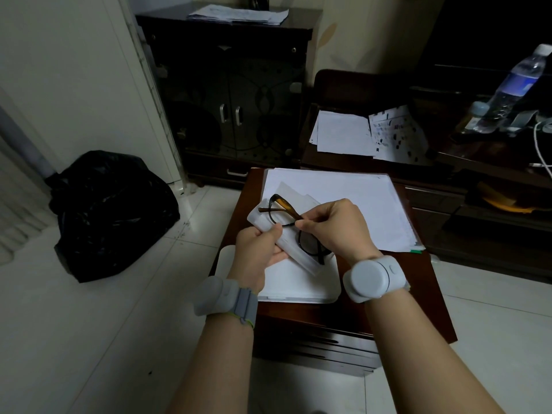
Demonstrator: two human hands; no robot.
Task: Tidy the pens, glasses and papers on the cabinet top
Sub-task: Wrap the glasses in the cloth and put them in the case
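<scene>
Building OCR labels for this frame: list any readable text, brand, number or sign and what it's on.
None can be read.
Clear plastic water bottle with blue label: print too blurred to read.
White sheet with dark printed marks on the dark desk: marks too small to read.
Stack of white papers on the brown wooden cabinet top: no print can be made out.
Grey wristbands: no markings visible.

Dim room; pale floor tiles (191,225) glare beside my bag (110,210); wide-angle bending at edges; dark furniture loses detail.
</scene>
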